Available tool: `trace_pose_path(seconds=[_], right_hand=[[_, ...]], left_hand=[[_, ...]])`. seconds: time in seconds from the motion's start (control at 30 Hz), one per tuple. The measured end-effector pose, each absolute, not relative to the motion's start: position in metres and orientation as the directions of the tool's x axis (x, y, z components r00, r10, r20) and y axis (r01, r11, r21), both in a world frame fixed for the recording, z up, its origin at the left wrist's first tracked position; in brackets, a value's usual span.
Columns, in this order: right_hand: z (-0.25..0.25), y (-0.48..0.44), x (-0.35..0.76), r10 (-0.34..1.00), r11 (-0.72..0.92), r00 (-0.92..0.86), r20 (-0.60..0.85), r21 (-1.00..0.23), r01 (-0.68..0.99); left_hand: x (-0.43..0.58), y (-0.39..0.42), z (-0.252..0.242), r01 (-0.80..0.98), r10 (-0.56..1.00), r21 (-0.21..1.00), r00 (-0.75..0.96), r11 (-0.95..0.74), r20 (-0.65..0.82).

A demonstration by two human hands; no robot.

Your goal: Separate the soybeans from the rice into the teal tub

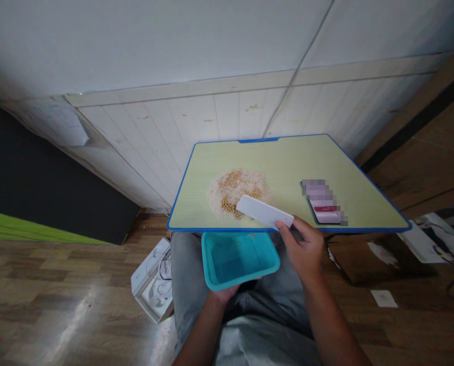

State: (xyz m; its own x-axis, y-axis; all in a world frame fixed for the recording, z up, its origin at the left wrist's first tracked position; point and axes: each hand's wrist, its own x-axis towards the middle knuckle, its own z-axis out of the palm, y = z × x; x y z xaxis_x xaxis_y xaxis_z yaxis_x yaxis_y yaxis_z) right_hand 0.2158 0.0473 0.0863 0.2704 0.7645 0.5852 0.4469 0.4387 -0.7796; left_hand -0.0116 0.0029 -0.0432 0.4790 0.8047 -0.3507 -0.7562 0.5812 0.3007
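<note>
My right hand [303, 248] pinches one end of a white flat rectangular piece [263, 210] between thumb and fingers. The piece slants left over the near edge of a pile of pale rice-like grains [246, 179] mixed with round yellow beans [229, 205]. This pile lies on the left half of a low table [288, 162] with a blue rim. Below the table's front edge, my left hand [225, 294] supports a teal plastic tub [242, 282] from underneath, its fingers mostly hidden. A few small bits show at the tub's far inner edge; its floor looks bare.
A phone [323, 203] lies on the table's right side. On the floor at left is an open white box [153, 282] with a cable. A white tray with cables [442, 239] stands at right. The wall [154, 124] rises behind the table.
</note>
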Motion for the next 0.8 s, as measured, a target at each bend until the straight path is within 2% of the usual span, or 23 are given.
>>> trace_pose_path(seconds=[0.13,0.4,0.6,0.8], right_hand=[[0.080,0.044,0.231,0.720,0.381,0.358,0.595,-0.769,0.513],[0.094,0.040,0.235,0.714,0.393,0.275,0.644,-0.693,0.604],[0.097,0.039,0.235,0.687,0.412,0.260,0.678,-0.659,0.630],[0.097,0.039,0.237,0.704,0.433,0.207,0.679,-0.642,0.633]], left_hand=[[-0.013,0.001,-0.053,-0.767,0.800,0.295,0.434,0.569,-0.414],[-0.017,-0.001,-0.072,-0.772,0.834,0.317,0.500,0.551,-0.232],[-0.016,-0.001,-0.078,-0.797,0.838,0.257,0.516,0.546,-0.179],[-0.016,-0.002,-0.082,-0.810,0.854,0.272,0.500,0.519,-0.141]])
